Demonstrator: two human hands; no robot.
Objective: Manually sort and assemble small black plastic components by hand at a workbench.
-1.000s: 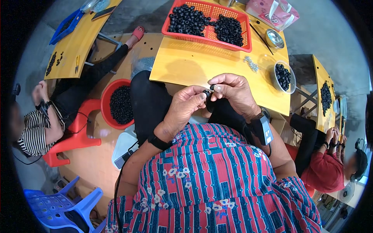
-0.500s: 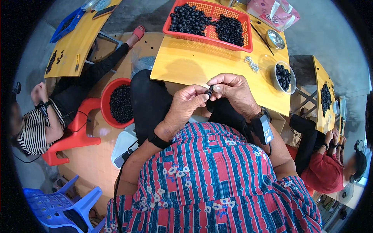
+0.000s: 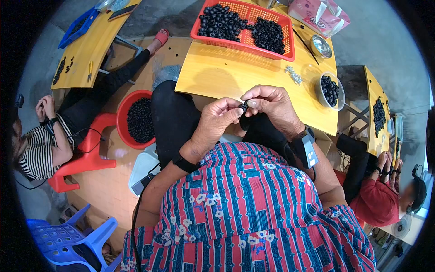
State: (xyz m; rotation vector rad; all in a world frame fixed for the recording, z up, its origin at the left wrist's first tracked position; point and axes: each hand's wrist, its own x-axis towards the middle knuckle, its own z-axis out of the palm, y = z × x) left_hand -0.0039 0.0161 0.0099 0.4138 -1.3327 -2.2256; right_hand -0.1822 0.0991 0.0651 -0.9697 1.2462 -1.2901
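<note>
Just off the front edge of the yellow table (image 3: 217, 77), over my lap, both hands meet at a small black round part (image 3: 245, 107). My left hand (image 3: 218, 119) pinches it between thumb and forefinger from the left. From the right, my right hand (image 3: 272, 106) grips the same part with thumb and fingertips. Much of the part is hidden by the fingers, so its exact kind cannot be told. A red plastic basket (image 3: 235, 49) on the table holds two heaps of similar black parts, one of larger and one of smaller pieces.
On the table's right lie small silvery pieces (image 3: 293, 75), a clear tub (image 3: 340, 102) of black parts, a metal bowl (image 3: 321, 46), a dark stick (image 3: 306, 46) and a pink bag (image 3: 319, 17). A red tub (image 3: 122, 120) stands left on the floor. Co-workers sit at both sides.
My hands stay in nearly the same place, with the black part turned slightly between the fingertips. At the left, the co-worker's hands have shifted a little.
</note>
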